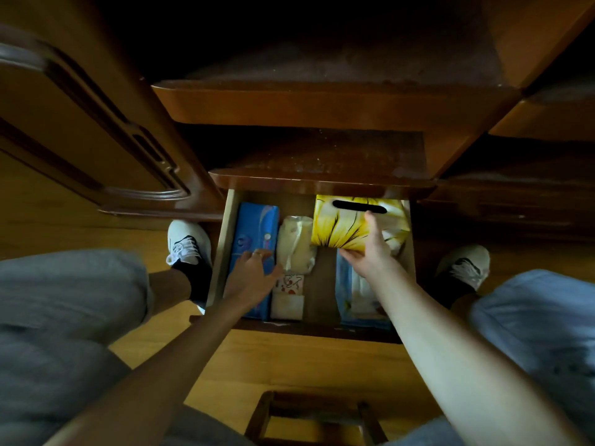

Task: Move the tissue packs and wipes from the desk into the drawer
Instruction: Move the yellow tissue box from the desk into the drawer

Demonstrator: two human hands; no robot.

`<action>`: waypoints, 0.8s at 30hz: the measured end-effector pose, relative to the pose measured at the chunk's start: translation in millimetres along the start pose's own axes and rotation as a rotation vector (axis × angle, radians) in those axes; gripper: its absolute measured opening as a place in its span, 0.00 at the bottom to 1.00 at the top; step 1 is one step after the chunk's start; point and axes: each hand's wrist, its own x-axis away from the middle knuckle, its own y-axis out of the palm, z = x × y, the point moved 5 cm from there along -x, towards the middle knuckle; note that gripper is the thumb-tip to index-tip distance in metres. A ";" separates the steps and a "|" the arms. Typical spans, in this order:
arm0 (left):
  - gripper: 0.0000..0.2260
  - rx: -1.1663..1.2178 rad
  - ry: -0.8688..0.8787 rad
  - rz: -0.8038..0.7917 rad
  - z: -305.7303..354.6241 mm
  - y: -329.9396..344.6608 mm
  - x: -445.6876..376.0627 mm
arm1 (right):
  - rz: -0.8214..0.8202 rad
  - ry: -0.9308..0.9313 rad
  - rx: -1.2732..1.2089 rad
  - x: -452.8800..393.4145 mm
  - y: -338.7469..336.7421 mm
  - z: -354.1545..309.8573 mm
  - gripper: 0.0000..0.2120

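Observation:
The drawer (221,246) is pulled out below the desk top (322,181). My right hand (367,249) grips a yellow flower-print tissue pack (344,226) at its near edge, at the drawer's far right. Under it lies a light blue pack (360,300). My left hand (254,272) rests with loose fingers on a long blue tissue pack (254,226) along the drawer's left wall. Beside that lie a cream pack (296,246) and a small white pack with red print (288,294).
My knees in grey trousers and two white shoes (188,241) flank the drawer on a wooden floor. A wooden stool (312,413) stands below me. A carved cabinet door (96,149) is at the left, and dark shelves rise above the desk.

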 end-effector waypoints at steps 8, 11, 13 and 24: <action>0.22 -0.509 0.456 0.038 7.4 16.8 8.6 | 0.157 -0.022 -0.042 -25.3 23.5 -15.1 0.34; 0.27 -0.722 0.585 -0.053 21.3 36.4 -4.5 | 0.182 -0.040 -0.034 -35.7 25.2 -17.3 0.30; 0.28 -0.800 0.580 -0.114 26.4 46.9 -15.8 | 0.181 -0.041 -0.032 -41.7 26.1 -18.3 0.28; 0.26 -1.109 0.461 -0.194 22.0 61.1 -38.3 | 0.232 -0.079 -0.074 -64.6 33.2 -17.5 0.31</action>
